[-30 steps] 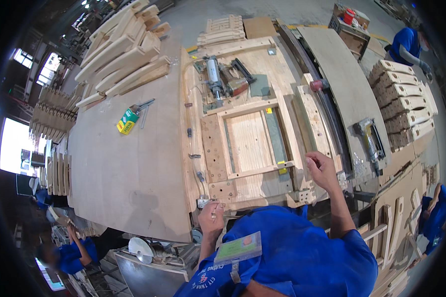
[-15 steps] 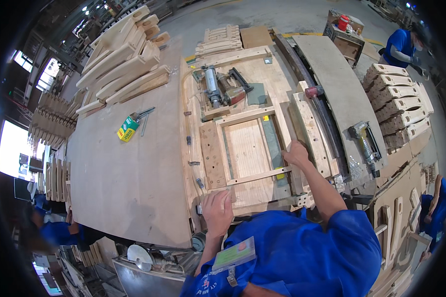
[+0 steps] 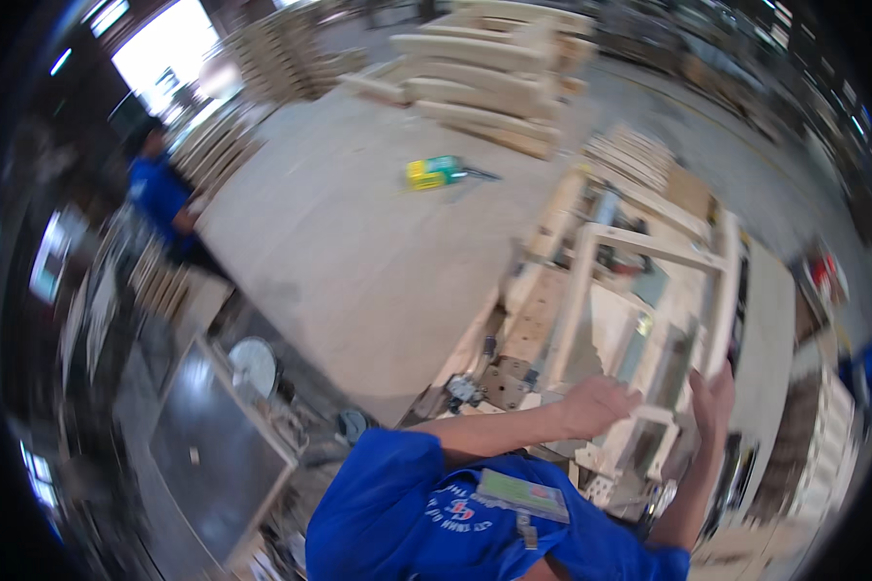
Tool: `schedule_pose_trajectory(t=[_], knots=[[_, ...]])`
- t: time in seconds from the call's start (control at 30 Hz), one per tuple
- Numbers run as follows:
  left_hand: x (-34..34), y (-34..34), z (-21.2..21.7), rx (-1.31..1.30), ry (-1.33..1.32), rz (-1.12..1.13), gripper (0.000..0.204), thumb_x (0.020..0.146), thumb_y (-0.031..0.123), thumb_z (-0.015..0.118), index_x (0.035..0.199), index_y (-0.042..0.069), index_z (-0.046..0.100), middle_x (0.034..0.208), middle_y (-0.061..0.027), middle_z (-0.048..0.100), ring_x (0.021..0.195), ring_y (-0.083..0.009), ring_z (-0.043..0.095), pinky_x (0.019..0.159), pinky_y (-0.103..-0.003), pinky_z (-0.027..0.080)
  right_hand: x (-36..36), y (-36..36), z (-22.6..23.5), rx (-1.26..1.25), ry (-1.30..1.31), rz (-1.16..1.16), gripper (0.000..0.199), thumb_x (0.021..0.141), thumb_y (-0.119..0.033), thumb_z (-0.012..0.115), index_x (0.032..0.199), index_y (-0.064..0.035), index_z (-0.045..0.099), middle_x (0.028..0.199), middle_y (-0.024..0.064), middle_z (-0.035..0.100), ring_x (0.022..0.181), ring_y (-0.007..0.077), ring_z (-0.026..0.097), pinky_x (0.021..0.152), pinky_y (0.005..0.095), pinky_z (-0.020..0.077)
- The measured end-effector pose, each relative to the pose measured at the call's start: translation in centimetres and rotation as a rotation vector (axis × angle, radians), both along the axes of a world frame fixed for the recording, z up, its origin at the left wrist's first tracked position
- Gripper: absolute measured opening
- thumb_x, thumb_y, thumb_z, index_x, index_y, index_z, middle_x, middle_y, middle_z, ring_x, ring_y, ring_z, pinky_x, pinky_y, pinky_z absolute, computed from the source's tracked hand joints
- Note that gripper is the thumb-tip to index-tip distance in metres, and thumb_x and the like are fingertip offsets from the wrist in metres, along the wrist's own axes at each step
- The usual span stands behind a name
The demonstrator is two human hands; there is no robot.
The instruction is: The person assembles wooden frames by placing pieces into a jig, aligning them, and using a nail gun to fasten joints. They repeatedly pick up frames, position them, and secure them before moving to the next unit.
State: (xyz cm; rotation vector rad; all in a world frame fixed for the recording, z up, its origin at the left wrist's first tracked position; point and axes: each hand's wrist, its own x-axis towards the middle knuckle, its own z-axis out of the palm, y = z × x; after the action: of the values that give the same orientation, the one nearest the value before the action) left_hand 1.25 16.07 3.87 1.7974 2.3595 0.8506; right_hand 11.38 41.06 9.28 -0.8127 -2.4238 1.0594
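Note:
A pale wooden frame (image 3: 661,244) is raised and tilted above the work jig (image 3: 536,315). My right hand (image 3: 712,399) is closed around the near part of its right rail. At the near end of the left rail, my left hand (image 3: 596,407) is closed on the frame; motion blur softens its fingers. Beneath the frame lie the jig's pale base and a green strip (image 3: 636,346). Nail guns in the jig's far part are partly covered by the frame.
Left of the jig lies a wide board tabletop (image 3: 358,261) with a green and yellow box (image 3: 434,173). Curved wooden parts (image 3: 484,82) are stacked at its far end. A co-worker in blue (image 3: 160,194) stands at far left. A metal-topped machine (image 3: 218,445) stands near left.
The wooden frame has come up out of the jig, with both hands now on it. My left hand has moved right from the jig's near edge. The view has swung left.

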Motion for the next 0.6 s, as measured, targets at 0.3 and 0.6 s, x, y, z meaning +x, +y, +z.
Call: schedule_pose_trajectory(t=[0.3,0.6], knots=[[-1.9,-13.8,7.0,-0.092,-0.008,0.367,0.037,0.104,0.041,0.062,0.108,0.004,0.057,0.087,-0.0149,0.07,0.08,-0.0353,0.074,0.069,-0.049,0.057,-3.9,-6.8,4.8,-0.34,0.146,0.393,0.057,0.109,-0.037,0.065,0.152,-0.0013,0.053,0.101,-0.0005,0.051,0.091,0.0097,0.049,0.08,0.0262,0.0421],[-8.1,-28.6,4.3,-0.33,0.021,0.94,0.04,0.105,0.044,0.059,0.113,0.005,0.059,0.085,-0.0174,0.074,0.079,-0.0368,0.075,0.067,-0.05,0.058,-1.4,-9.5,1.0,-0.304,-0.14,0.407,0.056,0.104,-0.041,0.069,0.145,-0.0039,0.059,0.097,0.0007,0.062,0.08,0.0111,0.062,0.063,0.0264,0.0491]])
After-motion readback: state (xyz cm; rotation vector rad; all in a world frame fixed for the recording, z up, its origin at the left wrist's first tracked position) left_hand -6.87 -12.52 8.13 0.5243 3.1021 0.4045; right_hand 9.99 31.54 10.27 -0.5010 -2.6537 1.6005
